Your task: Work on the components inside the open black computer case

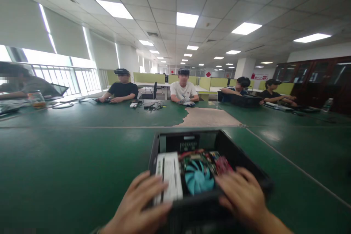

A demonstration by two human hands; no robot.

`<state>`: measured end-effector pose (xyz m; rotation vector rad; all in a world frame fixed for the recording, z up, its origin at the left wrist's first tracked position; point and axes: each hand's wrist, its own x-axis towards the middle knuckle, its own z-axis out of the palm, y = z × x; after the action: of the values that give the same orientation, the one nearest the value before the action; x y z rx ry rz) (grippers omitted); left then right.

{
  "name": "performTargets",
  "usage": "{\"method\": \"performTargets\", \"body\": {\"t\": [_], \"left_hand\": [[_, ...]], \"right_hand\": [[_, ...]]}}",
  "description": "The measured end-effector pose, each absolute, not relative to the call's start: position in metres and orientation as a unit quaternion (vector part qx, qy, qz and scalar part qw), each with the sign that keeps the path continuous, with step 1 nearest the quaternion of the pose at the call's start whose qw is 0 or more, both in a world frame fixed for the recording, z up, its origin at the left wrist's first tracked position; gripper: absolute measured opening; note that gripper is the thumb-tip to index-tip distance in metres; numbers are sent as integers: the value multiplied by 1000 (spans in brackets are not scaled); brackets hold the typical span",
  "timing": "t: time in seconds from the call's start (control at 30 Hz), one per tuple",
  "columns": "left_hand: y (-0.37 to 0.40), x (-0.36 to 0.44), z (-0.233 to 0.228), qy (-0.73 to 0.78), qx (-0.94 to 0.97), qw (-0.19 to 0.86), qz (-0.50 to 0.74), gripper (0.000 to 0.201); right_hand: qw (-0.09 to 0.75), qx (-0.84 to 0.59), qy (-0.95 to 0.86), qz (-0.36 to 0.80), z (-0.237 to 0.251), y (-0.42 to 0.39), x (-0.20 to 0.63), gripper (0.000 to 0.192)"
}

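A big green table (68, 161) fills the lower half of the view and runs far back to the other people. Its green cover has a pale worn patch (208, 117) near the middle, toward the far edge.

At the near edge of the table, in the middle, stands an open black case (241, 153). Inside it, on the left, lies a white block (170, 170). Next to this block, in the centre, sits a blue fan (199, 179), and around the fan a green board (192, 161) shows, with a red part (223, 163) on its right.

The left hand (137, 206) lies on the near left corner of the case, fingers spread loosely, and the fingertips touch the white block. The right hand (242, 199) lies on the near right corner, fingers bent a little, and the fingertips touch the edge beside the red part. Both hands rest on the case; I cannot tell if they grip it.

At the far edge sit five persons. One in a black shirt (123, 89) and one in a white shirt (183, 90) face the camera, with cables (149, 105) on the table between them. At the far left corner stands a jar (36, 99).
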<state>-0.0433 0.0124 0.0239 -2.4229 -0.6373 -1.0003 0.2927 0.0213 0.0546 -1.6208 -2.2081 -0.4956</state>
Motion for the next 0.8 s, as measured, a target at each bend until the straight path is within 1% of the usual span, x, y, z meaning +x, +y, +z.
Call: {"method": "performTargets", "body": {"t": [0.03,0.07,0.1,0.13,0.17,0.23,0.33,0.47,0.53,0.6,0.67,0.73,0.8], "left_hand": [[39,-20,39,-287,-857,234,-358,47],[65,5,53,-410,-803,234,-364,54],[88,30,65,-549,-727,208,-356,68],[107,53,74,-656,-655,161,-338,80],[120,72,78,-694,-634,128,-316,90],[130,96,79,-693,-652,111,-288,99],[116,99,71,-615,-721,148,-282,96],[98,66,67,-612,-726,145,-276,88],[96,46,71,-618,-723,146,-272,84],[96,29,76,-622,-718,144,-276,79],[95,16,82,-626,-713,135,-286,75],[92,10,91,-618,-717,123,-298,70],[85,10,103,-592,-735,111,-311,65]], "right_hand": [[166,-604,-760,-175,67,33,292,43],[144,-662,-711,-188,81,45,288,48],[99,-734,-648,-176,93,56,283,58],[51,-787,-601,-132,104,66,276,65],[28,-800,-589,-115,114,73,268,69],[-4,-788,-610,-86,129,80,256,79],[-21,-744,-664,-75,151,73,271,89],[-34,-773,-631,-57,182,52,363,90],[-38,-792,-607,-46,184,40,417,91],[-46,-793,-607,-13,172,26,451,87],[-33,-761,-648,1,147,14,458,76],[12,-732,-679,-55,120,6,438,61],[64,-724,-673,-139,99,-2,403,56]]}}
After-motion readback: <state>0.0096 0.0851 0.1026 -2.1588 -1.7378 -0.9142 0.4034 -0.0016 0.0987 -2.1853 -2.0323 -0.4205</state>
